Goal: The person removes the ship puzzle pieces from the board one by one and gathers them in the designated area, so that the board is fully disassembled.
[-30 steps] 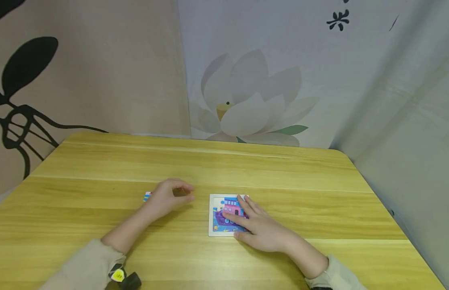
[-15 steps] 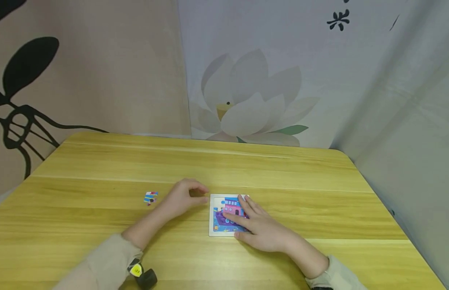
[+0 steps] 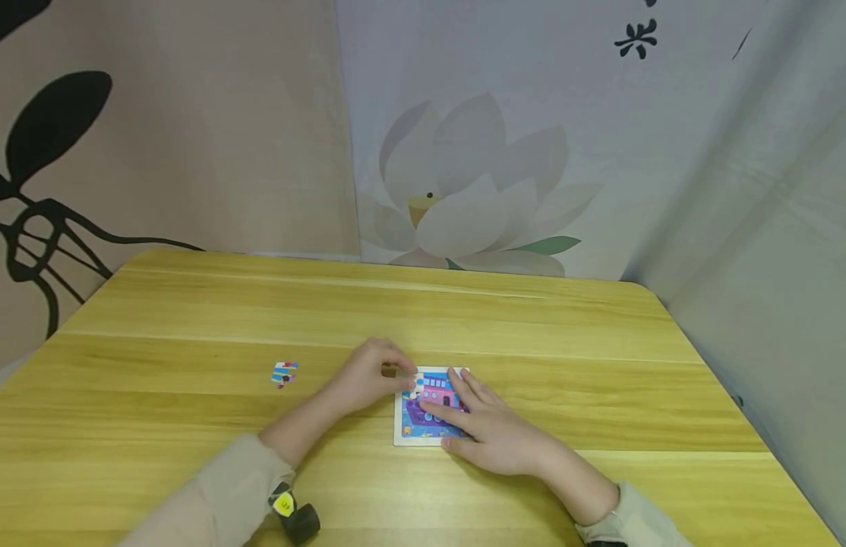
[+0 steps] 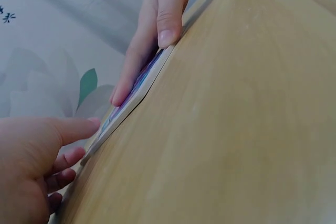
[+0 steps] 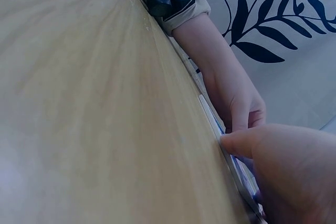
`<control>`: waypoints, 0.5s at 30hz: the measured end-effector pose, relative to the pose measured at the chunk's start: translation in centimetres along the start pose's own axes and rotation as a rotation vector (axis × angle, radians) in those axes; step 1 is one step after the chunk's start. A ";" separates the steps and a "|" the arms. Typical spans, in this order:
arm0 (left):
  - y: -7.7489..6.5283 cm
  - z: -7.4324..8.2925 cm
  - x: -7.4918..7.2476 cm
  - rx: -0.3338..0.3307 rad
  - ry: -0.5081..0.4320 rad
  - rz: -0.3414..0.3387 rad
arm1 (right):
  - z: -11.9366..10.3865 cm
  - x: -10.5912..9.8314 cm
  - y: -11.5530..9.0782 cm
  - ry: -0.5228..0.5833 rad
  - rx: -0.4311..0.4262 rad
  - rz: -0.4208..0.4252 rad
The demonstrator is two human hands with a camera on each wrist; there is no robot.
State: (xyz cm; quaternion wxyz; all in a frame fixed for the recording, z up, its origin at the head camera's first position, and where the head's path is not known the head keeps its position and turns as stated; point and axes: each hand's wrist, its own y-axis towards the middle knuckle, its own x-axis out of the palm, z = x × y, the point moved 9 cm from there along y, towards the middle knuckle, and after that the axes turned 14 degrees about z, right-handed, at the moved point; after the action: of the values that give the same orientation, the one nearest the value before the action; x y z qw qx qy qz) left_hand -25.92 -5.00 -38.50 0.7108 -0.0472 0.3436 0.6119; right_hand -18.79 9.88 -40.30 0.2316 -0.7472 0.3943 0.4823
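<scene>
A square picture puzzle (image 3: 412,425) with a white frame lies on the table, showing a pink and purple ship on blue. My left hand (image 3: 371,376) is at its upper left corner, thumb and forefinger pinching a small puzzle piece that the fingertips mostly hide. In the left wrist view, the left thumb (image 4: 79,128) reaches the frame's edge. Spread over the puzzle's right side, my right hand (image 3: 501,441) rests with straight fingers on the picture and its thumb (image 4: 167,32) on the frame. Part of the picture is covered by it.
A few loose puzzle pieces (image 3: 284,374), striped blue, yellow and white, lie together on the wooden table (image 3: 190,319) left of the left hand. A curtain (image 3: 491,167) with a printed lotus hangs behind the table's far edge.
My left hand has moved right, from beside the loose pieces to the puzzle's upper left corner, uncovering those pieces. The right hand and the puzzle have stayed in place.
</scene>
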 end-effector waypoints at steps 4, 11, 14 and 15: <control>0.1 0.0 0.4 0.000 0.052 0.010 | -0.1 -0.1 0.0 0.003 -0.006 0.004; 0.3 0.2 0.8 -0.011 0.103 0.040 | -0.1 0.0 0.0 0.003 -0.009 -0.001; 0.4 0.3 0.9 -0.021 0.116 0.051 | -0.1 0.0 0.0 0.009 -0.007 -0.002; 0.4 0.4 1.0 -0.024 0.119 0.054 | -0.1 0.0 0.0 0.012 -0.008 -0.001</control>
State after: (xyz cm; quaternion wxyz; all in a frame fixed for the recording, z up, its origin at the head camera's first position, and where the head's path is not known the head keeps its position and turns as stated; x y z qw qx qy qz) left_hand -26.12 -3.90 -38.62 0.6718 -0.0829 0.3790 0.6309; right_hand -18.75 9.82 -40.27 0.2264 -0.7512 0.3936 0.4791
